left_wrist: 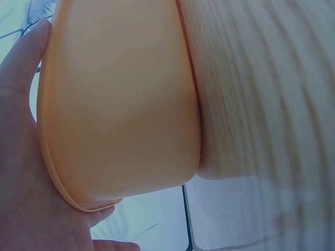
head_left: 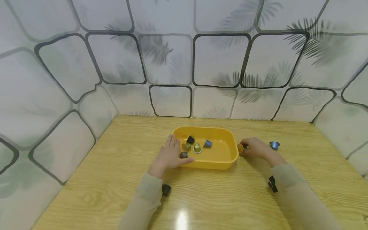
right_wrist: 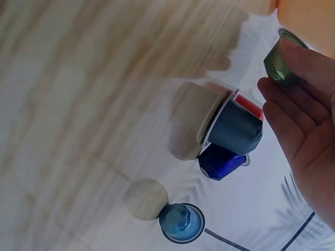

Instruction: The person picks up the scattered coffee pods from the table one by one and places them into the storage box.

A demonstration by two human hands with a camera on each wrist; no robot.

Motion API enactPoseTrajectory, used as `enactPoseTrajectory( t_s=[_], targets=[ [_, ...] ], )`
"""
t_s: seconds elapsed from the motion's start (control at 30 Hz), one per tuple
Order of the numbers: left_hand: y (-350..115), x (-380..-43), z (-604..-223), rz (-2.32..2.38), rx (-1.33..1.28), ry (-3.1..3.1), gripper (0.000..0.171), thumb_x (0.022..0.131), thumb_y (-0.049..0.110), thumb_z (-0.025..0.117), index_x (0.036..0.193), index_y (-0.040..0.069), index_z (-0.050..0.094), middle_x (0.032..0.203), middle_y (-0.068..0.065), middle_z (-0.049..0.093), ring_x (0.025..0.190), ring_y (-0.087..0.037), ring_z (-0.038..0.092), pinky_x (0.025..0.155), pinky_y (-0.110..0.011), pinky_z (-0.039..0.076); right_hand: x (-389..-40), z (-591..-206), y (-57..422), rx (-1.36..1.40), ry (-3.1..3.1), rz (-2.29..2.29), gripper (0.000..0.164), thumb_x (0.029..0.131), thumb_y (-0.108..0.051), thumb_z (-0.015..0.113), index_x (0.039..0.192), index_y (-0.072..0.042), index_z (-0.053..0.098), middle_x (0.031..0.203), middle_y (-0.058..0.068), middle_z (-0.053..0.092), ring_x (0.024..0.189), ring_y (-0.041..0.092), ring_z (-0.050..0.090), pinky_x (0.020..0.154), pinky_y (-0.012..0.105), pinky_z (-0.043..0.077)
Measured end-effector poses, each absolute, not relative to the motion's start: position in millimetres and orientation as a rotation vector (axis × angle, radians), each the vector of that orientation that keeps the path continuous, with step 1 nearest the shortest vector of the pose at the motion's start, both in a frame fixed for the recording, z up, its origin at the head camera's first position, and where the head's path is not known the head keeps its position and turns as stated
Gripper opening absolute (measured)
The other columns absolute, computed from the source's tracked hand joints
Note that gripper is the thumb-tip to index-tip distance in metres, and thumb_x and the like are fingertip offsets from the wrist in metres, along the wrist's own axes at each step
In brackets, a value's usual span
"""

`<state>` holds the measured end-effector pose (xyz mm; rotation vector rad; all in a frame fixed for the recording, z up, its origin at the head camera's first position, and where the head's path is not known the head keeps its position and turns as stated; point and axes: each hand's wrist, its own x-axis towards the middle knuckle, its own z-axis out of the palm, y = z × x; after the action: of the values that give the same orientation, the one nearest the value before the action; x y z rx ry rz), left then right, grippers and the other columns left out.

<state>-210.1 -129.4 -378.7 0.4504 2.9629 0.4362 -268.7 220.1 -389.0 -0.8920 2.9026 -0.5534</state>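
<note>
The left hand lies with straight fingers at the left end of the tray, its thumb along the near rim. The right hand pinches a green pod just beside the tray's right end. Five small pods sit inside. Near the right hand stand a teal pod, a deep-blue pod and a light-blue pod; a mostly hidden red thing may be another
</note>
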Motion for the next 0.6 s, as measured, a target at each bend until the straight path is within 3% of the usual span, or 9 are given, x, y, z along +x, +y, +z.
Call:
enactPoseTrajectory(
  t_s=[0.6],
  targets=[
    [-130,-212,-381,0.424,0.449,2.972,0.109,0.069,0.077,0.04,0.14,-0.002,0.014,0.145,-0.018,-0.002,0.132,-0.028,-0.008,0.099,-0.055,0.016,-258,-366,227,-0.841,2.951,-0.647,0.025,0.076,-0.006,0.067,0.099,0.002,0.06,0.082,0.004,0.059,0.072,0.019,0.051,0.063,0.037,0.043]
  ],
)
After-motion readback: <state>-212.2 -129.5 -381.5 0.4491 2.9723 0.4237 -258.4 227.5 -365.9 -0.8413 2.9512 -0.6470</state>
